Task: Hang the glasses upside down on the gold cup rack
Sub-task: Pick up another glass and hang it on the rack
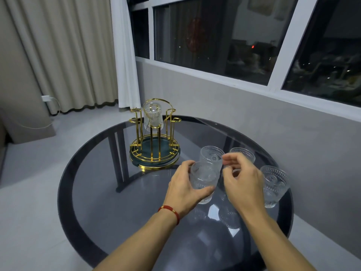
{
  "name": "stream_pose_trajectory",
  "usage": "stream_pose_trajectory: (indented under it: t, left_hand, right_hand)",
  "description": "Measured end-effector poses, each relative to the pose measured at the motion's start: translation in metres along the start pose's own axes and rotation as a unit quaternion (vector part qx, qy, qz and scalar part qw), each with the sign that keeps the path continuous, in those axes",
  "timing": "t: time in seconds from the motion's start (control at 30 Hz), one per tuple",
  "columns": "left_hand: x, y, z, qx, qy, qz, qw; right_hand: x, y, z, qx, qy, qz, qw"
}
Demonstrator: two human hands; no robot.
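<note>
A gold cup rack (154, 153) with a dark green base stands at the far left of the round glass table (93, 202). One clear glass (153, 116) hangs upside down on its back prong. My left hand (183, 189) grips an embossed clear glass (203, 178) standing on the table. My right hand (242, 184) hovers just right of it, fingers curled near the rim of a second glass (212, 154) behind. A third glass (243, 153) shows beyond my right hand, and another glass (274, 184) stands at the right.
The table's dark rim runs close to a grey wall (254, 118) under a window on the right. Curtains (78, 55) hang at the back left, with bare floor to the left of the table.
</note>
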State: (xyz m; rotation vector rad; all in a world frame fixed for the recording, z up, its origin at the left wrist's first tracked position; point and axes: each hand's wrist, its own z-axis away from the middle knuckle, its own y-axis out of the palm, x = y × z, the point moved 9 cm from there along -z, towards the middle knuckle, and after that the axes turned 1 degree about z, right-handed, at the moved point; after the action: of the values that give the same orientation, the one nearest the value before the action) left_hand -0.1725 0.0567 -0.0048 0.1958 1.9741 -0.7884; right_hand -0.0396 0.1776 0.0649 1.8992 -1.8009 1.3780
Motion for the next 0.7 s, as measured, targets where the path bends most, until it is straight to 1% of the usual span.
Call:
stream_pose_trajectory:
  t: [0.17, 0.23, 0.3, 0.37, 0.43, 0.5, 0.53, 0.6, 0.63, 0.7]
  left_hand:
    - [0.014, -0.041, 0.001, -0.070, -0.030, 0.052, 0.996]
    - [0.023, -0.055, 0.000, -0.097, -0.063, 0.112, 0.987]
    - [0.038, -0.068, 0.001, -0.130, -0.121, 0.186, 0.966]
    - [0.052, -0.081, 0.003, -0.159, -0.181, 0.241, 0.940]
    - [0.060, -0.088, 0.004, -0.162, -0.219, 0.283, 0.920]
    - [0.062, -0.087, 0.005, -0.152, -0.232, 0.343, 0.898]
    - [0.062, -0.086, 0.005, -0.141, -0.235, 0.369, 0.888]
    - [0.061, -0.080, 0.004, -0.121, -0.235, 0.397, 0.879]
    - [0.061, -0.081, 0.003, -0.121, -0.230, 0.400, 0.879]
    - [0.059, -0.083, 0.002, -0.125, -0.215, 0.391, 0.886]
  right_hand:
    - [0.001, 0.023, 0.007, 0.063, -0.010, -0.034, 0.997]
    - [-0.003, 0.039, 0.010, 0.092, 0.036, -0.099, 0.990]
    - [-0.006, 0.058, 0.018, 0.130, 0.100, -0.168, 0.972]
    - [-0.008, 0.079, 0.027, 0.174, 0.134, -0.170, 0.961]
    - [-0.012, 0.102, 0.039, 0.238, 0.175, -0.159, 0.942]
    - [-0.016, 0.125, 0.051, 0.290, 0.236, -0.196, 0.907]
    - [-0.015, 0.136, 0.055, 0.305, 0.262, -0.235, 0.885]
    - [-0.010, 0.147, 0.057, 0.302, 0.299, -0.320, 0.847]
    - [-0.008, 0.151, 0.055, 0.289, 0.304, -0.345, 0.840]
    - [-0.005, 0.151, 0.050, 0.263, 0.293, -0.361, 0.845]
